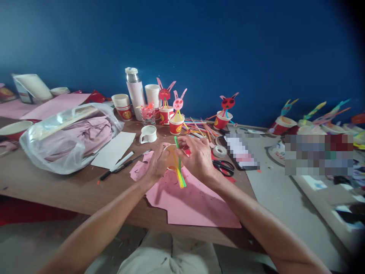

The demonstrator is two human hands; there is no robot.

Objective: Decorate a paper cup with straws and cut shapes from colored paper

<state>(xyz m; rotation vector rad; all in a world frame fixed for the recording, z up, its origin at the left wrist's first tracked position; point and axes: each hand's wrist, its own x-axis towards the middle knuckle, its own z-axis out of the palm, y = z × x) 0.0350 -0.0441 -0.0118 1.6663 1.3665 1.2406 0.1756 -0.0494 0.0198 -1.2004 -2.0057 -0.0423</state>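
A dark blue wall (199, 45) fills the upper part of the frame, behind a brown table (71, 186). At the left there lies a clear plastic bag (42, 152). In the centre, the left hand (157, 161) is curled around a paper cup (170, 152). Green and yellow straws (180, 178) stand across the cup, above pink paper (199, 213). The right hand (198, 154) is bent beside them; if it pinches them, I cannot tell. Black scissors (224, 167) lie right of centre.
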